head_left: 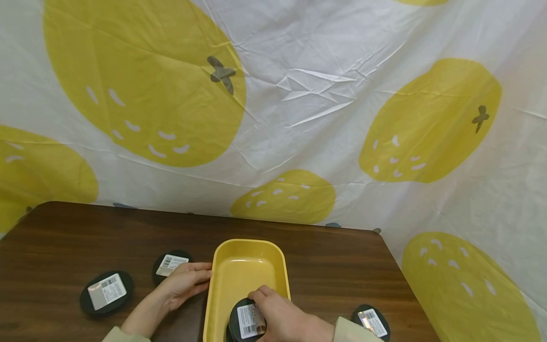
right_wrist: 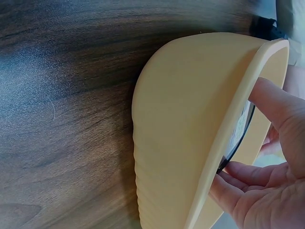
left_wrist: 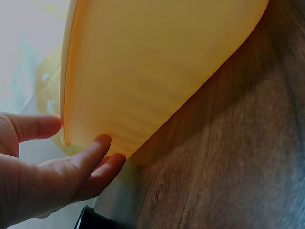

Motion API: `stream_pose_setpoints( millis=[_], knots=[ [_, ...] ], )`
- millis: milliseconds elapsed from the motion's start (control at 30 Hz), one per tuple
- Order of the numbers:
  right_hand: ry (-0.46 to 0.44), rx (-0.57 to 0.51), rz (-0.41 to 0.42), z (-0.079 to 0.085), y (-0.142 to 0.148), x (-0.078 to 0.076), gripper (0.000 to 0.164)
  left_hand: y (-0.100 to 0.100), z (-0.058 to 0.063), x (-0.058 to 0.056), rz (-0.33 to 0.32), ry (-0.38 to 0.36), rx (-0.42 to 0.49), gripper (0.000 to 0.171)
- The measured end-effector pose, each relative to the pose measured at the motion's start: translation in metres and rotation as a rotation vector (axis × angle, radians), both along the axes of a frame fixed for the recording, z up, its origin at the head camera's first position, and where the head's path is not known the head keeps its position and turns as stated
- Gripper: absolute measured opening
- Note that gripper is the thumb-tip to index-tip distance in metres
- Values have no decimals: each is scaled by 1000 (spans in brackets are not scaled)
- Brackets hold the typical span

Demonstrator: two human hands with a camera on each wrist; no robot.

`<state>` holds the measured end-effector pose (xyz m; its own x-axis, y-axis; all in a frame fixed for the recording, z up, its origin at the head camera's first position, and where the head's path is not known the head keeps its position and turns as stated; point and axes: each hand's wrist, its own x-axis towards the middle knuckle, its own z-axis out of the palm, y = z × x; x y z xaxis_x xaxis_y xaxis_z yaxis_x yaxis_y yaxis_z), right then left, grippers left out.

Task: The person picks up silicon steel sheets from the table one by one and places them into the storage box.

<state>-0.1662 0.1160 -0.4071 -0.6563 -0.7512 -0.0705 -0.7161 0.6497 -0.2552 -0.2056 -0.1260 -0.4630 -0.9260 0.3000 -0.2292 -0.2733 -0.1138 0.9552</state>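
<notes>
A deep yellow rectangular tray (head_left: 249,273) stands on the table, its near end cut off by the head view's lower edge. My right hand (head_left: 284,313) grips a flat black round disc (head_left: 251,323) with a white barcode label, down inside the tray's near part. A dark edge of another black piece shows beneath that disc. In the right wrist view the thumb and fingers (right_wrist: 250,174) hold the disc by its edge, partly behind the tray wall (right_wrist: 190,109). At the tray's left side, my left hand (head_left: 185,284) touches the rim and outer wall (left_wrist: 157,71) with its fingers extended.
Two more labelled black discs, one farther left (head_left: 107,293) and one just behind the left hand (head_left: 171,263), lie on the dark wooden table (head_left: 128,232). Another disc (head_left: 371,323) lies right of the right forearm. A lemon-print cloth (head_left: 320,142) hangs behind the table.
</notes>
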Motion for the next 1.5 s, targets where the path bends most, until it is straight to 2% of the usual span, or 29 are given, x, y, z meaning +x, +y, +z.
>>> stream_pose_setpoints(
  millis=[667,900,1067,1267,1500],
  knots=[
    [-45,-5,-58,4,2,0,72,1,1,0,1,6,-8,51],
    [-96,-22,-147,15,10,-1,78,2,2,1,16,-3,-17,49],
    [-119,-52,-165,21,18,-3,75,1,1,1,6,1,-17,51],
    [-51,-91,-128,24,28,-6,72,0,1,1,-5,7,-18,51],
    [25,-109,-131,24,37,-6,73,0,1,1,-7,4,-17,52]
  ],
)
